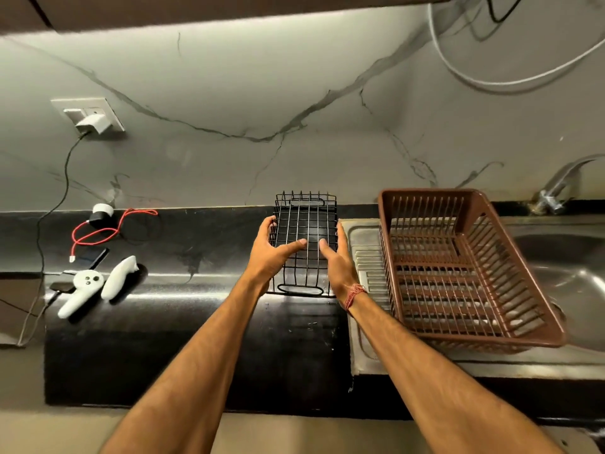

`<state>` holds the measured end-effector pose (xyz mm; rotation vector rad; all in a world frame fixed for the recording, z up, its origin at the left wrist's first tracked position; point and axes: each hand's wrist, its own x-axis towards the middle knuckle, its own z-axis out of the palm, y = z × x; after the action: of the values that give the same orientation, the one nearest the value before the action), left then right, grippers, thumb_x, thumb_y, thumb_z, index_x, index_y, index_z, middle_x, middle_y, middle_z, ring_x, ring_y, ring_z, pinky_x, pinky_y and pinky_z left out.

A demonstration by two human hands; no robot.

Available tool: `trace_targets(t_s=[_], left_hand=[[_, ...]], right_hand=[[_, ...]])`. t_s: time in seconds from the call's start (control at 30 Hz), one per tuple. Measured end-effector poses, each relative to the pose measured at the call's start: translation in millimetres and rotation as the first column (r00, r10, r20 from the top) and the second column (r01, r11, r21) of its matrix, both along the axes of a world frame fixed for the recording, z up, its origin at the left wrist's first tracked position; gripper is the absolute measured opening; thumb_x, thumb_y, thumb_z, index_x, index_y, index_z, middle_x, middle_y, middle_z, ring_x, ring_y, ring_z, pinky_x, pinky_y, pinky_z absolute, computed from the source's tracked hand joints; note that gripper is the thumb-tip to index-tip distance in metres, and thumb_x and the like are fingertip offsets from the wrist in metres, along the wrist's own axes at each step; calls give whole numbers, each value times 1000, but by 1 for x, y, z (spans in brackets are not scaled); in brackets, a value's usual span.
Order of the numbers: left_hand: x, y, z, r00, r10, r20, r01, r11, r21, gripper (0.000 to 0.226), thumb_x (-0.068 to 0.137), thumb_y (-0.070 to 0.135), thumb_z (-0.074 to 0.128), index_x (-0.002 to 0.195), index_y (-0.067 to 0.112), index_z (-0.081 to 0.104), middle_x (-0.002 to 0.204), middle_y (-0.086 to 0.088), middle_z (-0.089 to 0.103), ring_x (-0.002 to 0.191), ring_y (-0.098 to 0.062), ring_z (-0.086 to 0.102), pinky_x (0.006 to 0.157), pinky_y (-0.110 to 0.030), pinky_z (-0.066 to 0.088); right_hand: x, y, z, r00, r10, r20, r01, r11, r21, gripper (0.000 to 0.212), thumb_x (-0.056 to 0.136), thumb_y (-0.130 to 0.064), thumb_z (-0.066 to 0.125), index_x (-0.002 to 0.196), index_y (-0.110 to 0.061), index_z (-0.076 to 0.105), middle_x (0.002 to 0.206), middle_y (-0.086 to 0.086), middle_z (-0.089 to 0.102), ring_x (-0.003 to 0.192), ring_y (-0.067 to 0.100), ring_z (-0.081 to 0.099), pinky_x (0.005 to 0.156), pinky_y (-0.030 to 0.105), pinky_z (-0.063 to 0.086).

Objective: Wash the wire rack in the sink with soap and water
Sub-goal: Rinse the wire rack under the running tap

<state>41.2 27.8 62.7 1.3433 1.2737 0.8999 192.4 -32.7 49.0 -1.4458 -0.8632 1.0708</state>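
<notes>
Left hand: left hand (274, 249) clasps the left side of the wire rack (306, 244), thumb lying across the top grid, fingers curled round the far edge.
Right hand: right hand (337, 253) grips the right side likewise, thumb on the grid; a red thread band (354, 294) circles its wrist.
Rack: black, turned bottom up, near the back edge of the dark tabletop (203, 309), just left of the steel drainboard (366, 257); whether it rests on the surface or is lifted I cannot tell.
Route: a brown plastic basket (465, 267) stands on the drainboard, between the rack and the sink (563, 257) at the right end, under the tap (556, 188).
Step in hand: probably carrying the rack to the sink; washing not yet begun.
Doing it well: keep both grips even, lift high enough to pass over the basket rim, then lower into the basin.
Left end: white controllers (98, 285) and a red cable (108, 231), well apart.
</notes>
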Motion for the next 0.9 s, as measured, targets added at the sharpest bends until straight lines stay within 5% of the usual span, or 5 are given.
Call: trace_targets(t_s=[0.4, 0.53, 0.7, 0.8, 0.9], left_hand=[[83, -19, 88, 982, -182, -55, 186, 979, 88, 105, 79, 36, 95, 164, 27, 34, 164, -6, 42, 148, -23, 43, 121, -41, 40], [132, -35, 106, 968, -249, -7, 249, 966, 72, 96, 82, 25, 94, 159, 24, 38, 140, 3, 58, 112, -3, 63, 91, -15, 52], [202, -64, 111, 956, -284, 71, 284, 959, 6, 119, 62, 42, 98, 162, 30, 35, 145, -1, 59, 128, -23, 65, 113, -47, 53], [244, -83, 110, 948, -303, 99, 306, 952, -22, 118, 62, 41, 99, 160, 37, 34, 134, 1, 67, 118, -22, 72, 106, -51, 57], [288, -107, 113, 951, -299, 77, 302, 953, -22, 108, 78, 34, 95, 164, 31, 30, 138, 3, 58, 120, -18, 62, 109, -40, 52]], right_hand=[[76, -34, 79, 987, -153, 52, 149, 986, 72, 68, 109, -34, 49, 166, -33, 13, 173, -3, 13, 155, 22, 24, 119, 34, 21], [121, -60, 100, 971, -224, 79, 218, 973, 74, 66, 109, -34, 49, 166, -32, 15, 172, -1, 17, 155, 23, 25, 121, 40, 23], [187, -98, 111, 957, -257, 134, 254, 966, 37, 67, 108, -41, 47, 165, -36, 13, 173, -1, 12, 156, 25, 22, 125, 51, 17], [231, -117, 110, 941, -267, 206, 271, 963, 14, 73, 101, -54, 47, 164, -41, 14, 173, -5, 10, 158, 21, 17, 127, 55, 14], [277, -138, 112, 954, -252, 163, 256, 967, -4, 67, 106, -47, 47, 164, -41, 14, 173, -4, 14, 157, 25, 19, 127, 55, 16]])
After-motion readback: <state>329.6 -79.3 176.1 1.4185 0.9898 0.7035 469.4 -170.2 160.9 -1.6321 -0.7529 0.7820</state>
